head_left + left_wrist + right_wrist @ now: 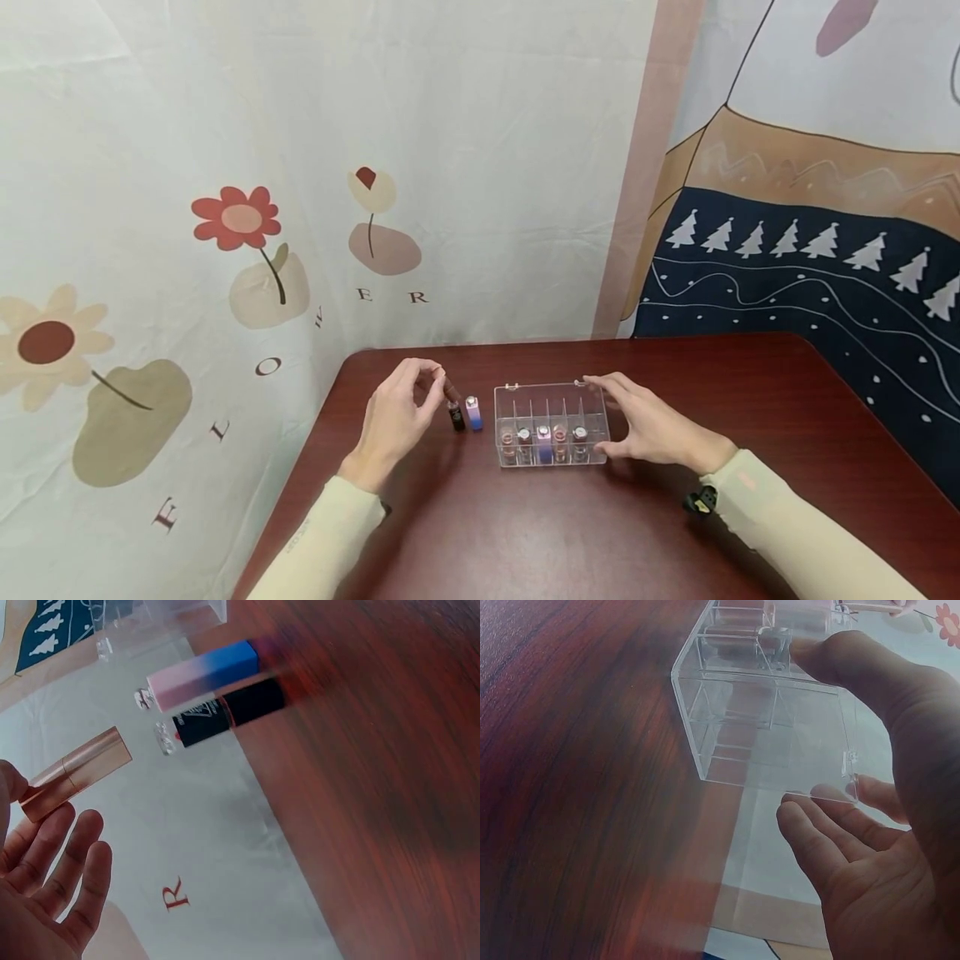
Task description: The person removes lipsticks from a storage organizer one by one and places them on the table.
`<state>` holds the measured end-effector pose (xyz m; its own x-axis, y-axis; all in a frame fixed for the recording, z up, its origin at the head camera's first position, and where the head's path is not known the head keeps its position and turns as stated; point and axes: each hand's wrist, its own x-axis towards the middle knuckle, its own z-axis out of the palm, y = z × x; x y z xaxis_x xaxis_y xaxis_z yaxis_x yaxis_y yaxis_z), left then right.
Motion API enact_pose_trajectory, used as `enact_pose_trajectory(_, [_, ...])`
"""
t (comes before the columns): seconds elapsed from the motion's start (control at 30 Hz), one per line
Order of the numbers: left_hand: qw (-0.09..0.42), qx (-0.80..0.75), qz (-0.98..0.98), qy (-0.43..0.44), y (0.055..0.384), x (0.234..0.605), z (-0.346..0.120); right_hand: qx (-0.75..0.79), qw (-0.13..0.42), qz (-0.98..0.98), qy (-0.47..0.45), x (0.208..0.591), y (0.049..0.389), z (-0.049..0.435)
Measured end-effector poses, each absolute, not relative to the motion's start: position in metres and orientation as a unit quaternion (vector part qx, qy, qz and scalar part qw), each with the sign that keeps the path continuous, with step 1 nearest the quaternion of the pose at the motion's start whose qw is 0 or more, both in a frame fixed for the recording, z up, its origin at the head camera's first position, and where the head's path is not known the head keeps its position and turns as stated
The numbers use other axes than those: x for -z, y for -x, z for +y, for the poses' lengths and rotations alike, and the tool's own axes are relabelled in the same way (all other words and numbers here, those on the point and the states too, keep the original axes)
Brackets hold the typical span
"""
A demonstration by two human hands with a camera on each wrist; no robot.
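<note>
My left hand (396,417) pinches a rose-gold lipstick tube (79,772) by one end, between thumb and fingertips. The tube is held tilted, just above a black lipstick (456,417) that stands on the table. Beside that stands a pink-to-blue lipstick (473,413) with a clear knob on top. My right hand (656,423) grips the right end of a clear plastic organizer box (592,425), thumb at the front and fingers at the back. Several lipsticks stand in the box's front compartments, among them another pink-and-blue one (543,446).
A dark red wooden table (555,533) bears everything. Behind it hangs a pale cloth (487,167) with flowers and letters, and to the right a dark blue one (795,275) with white trees. A dark wrist device (702,501) sits at the right cuff.
</note>
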<state>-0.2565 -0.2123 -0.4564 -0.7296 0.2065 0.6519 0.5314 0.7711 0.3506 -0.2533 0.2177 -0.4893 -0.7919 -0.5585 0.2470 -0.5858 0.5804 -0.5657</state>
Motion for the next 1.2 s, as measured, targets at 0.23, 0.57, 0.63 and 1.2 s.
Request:
enact_pose_trajectory(0.23, [0.301, 0.261, -0.9, 0.18, 0.258, 0.461, -0.22, -0.328, 0.014, -0.89, -0.316, 0.489, 0.253, 0.218])
enact_pose_trajectory(0.57, [0.279, 0.261, -0.911, 0.157, 0.261, 0.471, -0.232, -0.329, 0.016, -0.89, -0.316, 0.489, 0.252, 0.219])
enact_pose_trajectory(0.63, [0.28, 0.259, -0.911, 0.154, 0.261, 0.472, -0.234, -0.328, 0.016, -0.89, -0.316, 0.489, 0.252, 0.219])
enact_pose_trajectory(1.2, [0.236, 0.24, -0.93, 0.148, 0.26, 0.488, -0.247, -0.321, 0.01, -0.894, -0.312, 0.489, 0.252, 0.22])
